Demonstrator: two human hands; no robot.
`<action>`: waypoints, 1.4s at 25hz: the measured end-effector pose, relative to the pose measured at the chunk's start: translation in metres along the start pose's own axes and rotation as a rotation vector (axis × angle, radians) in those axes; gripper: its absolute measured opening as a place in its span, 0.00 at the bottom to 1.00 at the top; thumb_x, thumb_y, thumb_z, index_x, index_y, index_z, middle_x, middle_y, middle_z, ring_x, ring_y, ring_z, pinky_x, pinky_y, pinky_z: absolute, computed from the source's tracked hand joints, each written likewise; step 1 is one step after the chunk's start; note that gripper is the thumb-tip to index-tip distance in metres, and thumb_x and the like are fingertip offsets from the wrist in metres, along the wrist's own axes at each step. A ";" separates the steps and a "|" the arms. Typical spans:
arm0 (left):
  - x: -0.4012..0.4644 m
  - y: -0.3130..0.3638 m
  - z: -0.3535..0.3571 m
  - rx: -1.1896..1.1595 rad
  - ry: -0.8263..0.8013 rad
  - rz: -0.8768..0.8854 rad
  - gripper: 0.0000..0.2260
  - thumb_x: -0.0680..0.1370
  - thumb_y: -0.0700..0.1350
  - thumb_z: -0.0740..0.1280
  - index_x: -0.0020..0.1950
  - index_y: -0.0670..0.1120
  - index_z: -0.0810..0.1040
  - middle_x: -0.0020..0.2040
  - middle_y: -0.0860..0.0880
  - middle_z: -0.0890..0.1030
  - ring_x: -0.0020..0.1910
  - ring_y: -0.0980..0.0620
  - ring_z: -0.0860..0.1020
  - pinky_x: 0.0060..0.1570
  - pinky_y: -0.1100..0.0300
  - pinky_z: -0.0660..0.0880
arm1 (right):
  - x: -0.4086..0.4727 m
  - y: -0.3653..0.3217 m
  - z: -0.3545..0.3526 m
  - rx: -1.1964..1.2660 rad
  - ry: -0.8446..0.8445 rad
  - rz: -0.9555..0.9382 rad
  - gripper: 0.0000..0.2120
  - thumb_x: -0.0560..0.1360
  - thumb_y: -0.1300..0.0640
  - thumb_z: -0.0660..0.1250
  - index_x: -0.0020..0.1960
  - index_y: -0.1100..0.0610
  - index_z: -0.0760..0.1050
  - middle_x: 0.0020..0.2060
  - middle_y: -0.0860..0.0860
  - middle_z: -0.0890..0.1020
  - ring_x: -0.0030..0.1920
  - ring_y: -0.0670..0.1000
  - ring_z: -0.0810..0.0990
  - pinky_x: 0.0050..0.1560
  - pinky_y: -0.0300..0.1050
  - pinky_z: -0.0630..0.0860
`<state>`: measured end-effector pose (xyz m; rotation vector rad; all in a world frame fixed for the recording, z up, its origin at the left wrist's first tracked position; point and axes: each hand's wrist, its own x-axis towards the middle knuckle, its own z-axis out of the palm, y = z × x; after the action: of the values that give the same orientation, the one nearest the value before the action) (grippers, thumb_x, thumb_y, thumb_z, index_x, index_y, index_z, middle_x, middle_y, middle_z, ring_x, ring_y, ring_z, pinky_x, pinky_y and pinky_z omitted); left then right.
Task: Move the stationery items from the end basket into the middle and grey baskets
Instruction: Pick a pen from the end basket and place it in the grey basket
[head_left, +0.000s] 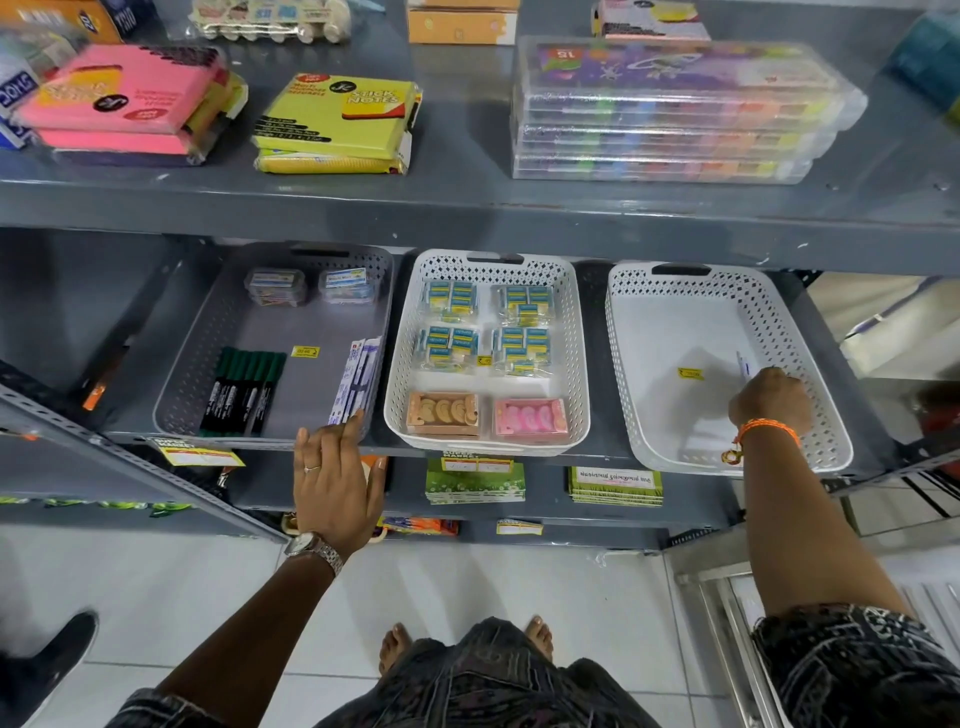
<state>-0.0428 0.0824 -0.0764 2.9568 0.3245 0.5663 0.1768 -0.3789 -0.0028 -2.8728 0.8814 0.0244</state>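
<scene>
Both hands are busy at the shelf. At seven o'clock, the left hand (335, 475) rests spread and flat on the front rim of the grey basket (208, 358), fingertips touching the long white pen packs (357, 379) standing along its right wall; it grips nothing. That basket also holds green-capped markers (244, 389) and two small clear boxes (311, 286). At six o'clock, the middle basket (574, 364) is well filled with eraser packs (485, 327) and two shaped-eraser boxes (485, 414). At three o'clock, the right hand (771, 400) reaches into the end basket (826, 415), fingers pinched around what looks like one last pen (743, 366). Only a yellow price sticker (690, 373) lies beside it, so the task seems nearly finished.
</scene>
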 end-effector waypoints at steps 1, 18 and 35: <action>0.000 0.000 0.000 0.004 0.001 0.002 0.28 0.80 0.53 0.56 0.78 0.40 0.67 0.60 0.38 0.76 0.64 0.35 0.72 0.82 0.46 0.44 | 0.000 -0.001 0.000 0.008 0.013 0.004 0.16 0.76 0.64 0.67 0.63 0.67 0.75 0.55 0.67 0.81 0.56 0.70 0.81 0.53 0.67 0.79; 0.000 -0.006 0.000 -0.015 -0.007 0.039 0.30 0.78 0.53 0.59 0.78 0.41 0.66 0.62 0.38 0.75 0.66 0.36 0.72 0.81 0.47 0.44 | -0.071 -0.069 -0.060 1.353 -0.506 -0.011 0.10 0.78 0.67 0.66 0.42 0.57 0.82 0.40 0.53 0.84 0.42 0.52 0.82 0.51 0.47 0.81; 0.000 -0.127 -0.018 -0.025 0.078 -0.142 0.29 0.82 0.58 0.53 0.76 0.41 0.67 0.67 0.37 0.75 0.69 0.37 0.70 0.81 0.47 0.52 | -0.284 -0.309 0.003 0.752 -0.697 -0.662 0.19 0.70 0.70 0.71 0.61 0.65 0.74 0.50 0.63 0.83 0.51 0.63 0.85 0.49 0.61 0.83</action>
<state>-0.0734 0.2071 -0.0793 2.8633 0.5257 0.6635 0.1144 0.0330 0.0481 -2.0533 -0.1843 0.4720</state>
